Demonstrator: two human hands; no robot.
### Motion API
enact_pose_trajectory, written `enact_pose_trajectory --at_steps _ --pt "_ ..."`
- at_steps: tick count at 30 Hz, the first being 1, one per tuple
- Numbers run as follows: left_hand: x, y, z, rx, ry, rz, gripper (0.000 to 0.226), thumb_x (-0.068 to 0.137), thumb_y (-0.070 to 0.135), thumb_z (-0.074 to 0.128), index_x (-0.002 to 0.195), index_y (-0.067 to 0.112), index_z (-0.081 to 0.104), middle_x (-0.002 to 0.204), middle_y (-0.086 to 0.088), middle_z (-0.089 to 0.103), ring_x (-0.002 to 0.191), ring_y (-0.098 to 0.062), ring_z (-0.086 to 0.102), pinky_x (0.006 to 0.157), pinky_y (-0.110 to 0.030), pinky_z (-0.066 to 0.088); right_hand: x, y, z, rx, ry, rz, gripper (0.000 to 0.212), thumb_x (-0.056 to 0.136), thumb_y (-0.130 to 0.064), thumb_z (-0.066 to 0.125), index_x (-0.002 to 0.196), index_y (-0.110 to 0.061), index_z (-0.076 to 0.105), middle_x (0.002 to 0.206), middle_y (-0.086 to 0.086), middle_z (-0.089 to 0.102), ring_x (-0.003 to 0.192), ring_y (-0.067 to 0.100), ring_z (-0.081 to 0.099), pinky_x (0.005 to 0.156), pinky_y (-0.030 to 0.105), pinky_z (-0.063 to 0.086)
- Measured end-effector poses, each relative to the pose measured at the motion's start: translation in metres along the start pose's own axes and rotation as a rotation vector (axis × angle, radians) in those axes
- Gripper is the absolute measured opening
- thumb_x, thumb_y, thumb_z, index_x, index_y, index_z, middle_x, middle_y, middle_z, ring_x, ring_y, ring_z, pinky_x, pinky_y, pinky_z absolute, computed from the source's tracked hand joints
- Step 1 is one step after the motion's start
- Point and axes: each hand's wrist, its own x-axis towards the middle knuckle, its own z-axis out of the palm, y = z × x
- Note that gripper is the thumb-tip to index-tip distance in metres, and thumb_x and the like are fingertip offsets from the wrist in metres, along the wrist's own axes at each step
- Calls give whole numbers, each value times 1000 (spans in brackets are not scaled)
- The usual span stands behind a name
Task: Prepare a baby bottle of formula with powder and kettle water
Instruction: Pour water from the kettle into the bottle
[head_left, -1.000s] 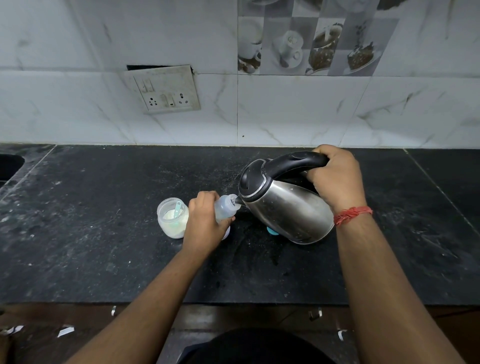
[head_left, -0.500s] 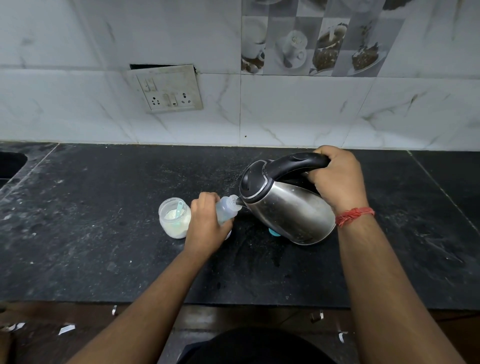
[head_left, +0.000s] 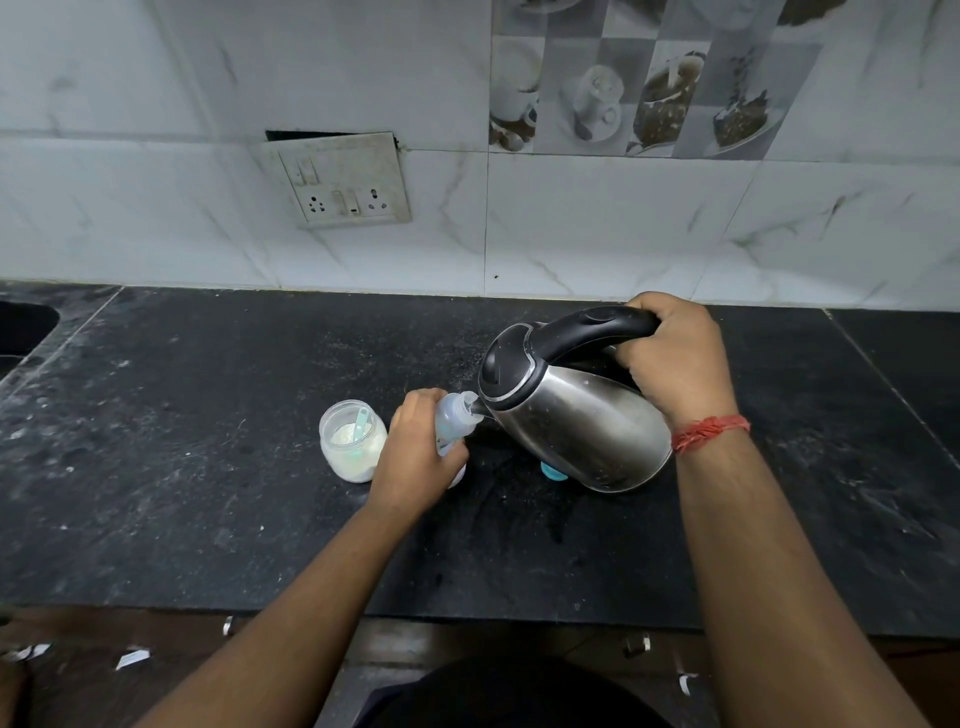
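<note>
My right hand (head_left: 675, 358) grips the black handle of a steel kettle (head_left: 576, 426), which is tilted left with its spout at the open mouth of a clear baby bottle (head_left: 454, 418). My left hand (head_left: 418, 454) is wrapped round the bottle, holding it on the black counter (head_left: 208, 467). Left of that hand stands an open glass jar of white powder (head_left: 353, 441) with a pale green scoop inside. A small blue piece (head_left: 551, 470) peeks out beneath the kettle; most of it is hidden.
A switch and socket plate (head_left: 345, 182) hangs on the tiled wall behind. A sink edge (head_left: 26, 327) shows at the far left. The counter's front edge runs below my forearms.
The kettle stays tilted at the bottle's mouth and both hands keep their grips. Only the camera view has shifted slightly.
</note>
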Motion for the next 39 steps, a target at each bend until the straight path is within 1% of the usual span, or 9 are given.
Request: enact_pose_trajectory --at_steps 6,10,15,18,22,25,30,34,39 --pt "5 0 2 -3 6 -33 44 79 13 75 106 29 44 104 13 49 99 -16 54 80 -31 46 6 -3 1 6 -15 -9 24 67 0 64 74 -23 66 70 1 66 78 30 66 75 46 58" --pt "8 -1 4 19 23 -41 48 80 20 77 96 36 35 98 22 42 91 -8 43 70 -17 35 9 -5 1 5 -13 -13 24 67 0 64 73 -23 66 67 0 65 76 29 65 72 43 57" --pt "13 -1 5 56 45 -46 49 79 26 82 93 30 35 95 21 38 88 -9 38 67 -16 32 14 -6 2 -4 -22 -19 24 67 0 64 72 -23 65 66 0 64 76 30 65 71 41 55" --pt "14 -1 5 76 59 -33 51 78 25 84 91 27 35 92 15 35 88 -13 38 66 -18 31 17 -6 4 -3 -33 -19 26 68 1 64 72 -25 65 67 0 65 76 29 65 72 42 57" --pt "15 -1 6 72 80 -23 51 78 24 85 92 24 36 94 7 39 87 -17 39 69 -27 32 20 -6 5 -3 -38 -24 26 67 1 65 70 -25 64 65 -3 62 75 29 64 71 41 55" --pt "16 -3 6 55 83 -23 49 79 24 84 95 25 37 97 7 41 88 -15 41 71 -29 35 23 -7 6 -5 -42 -30 27 68 1 66 69 -26 63 65 -4 62 76 28 65 69 38 53" --pt "19 -7 5 38 77 -11 47 79 22 80 101 26 39 102 4 47 90 -17 50 75 -35 47 27 -10 7 2 -54 -37 26 68 1 66 73 -24 65 69 -1 65 77 28 65 72 41 56" --pt "20 -8 6 22 72 5 42 83 24 78 107 22 44 106 4 49 95 -18 53 80 -37 49 29 -13 8 13 -60 -41 26 68 2 66 75 -23 66 71 2 67 78 29 66 73 45 58" --pt "23 -8 5 16 61 -6 41 82 22 77 111 20 47 110 4 50 102 -19 53 84 -39 50 30 -16 12 -10 -52 -61 27 68 2 65 73 -25 65 69 -2 65 76 27 65 71 40 56"
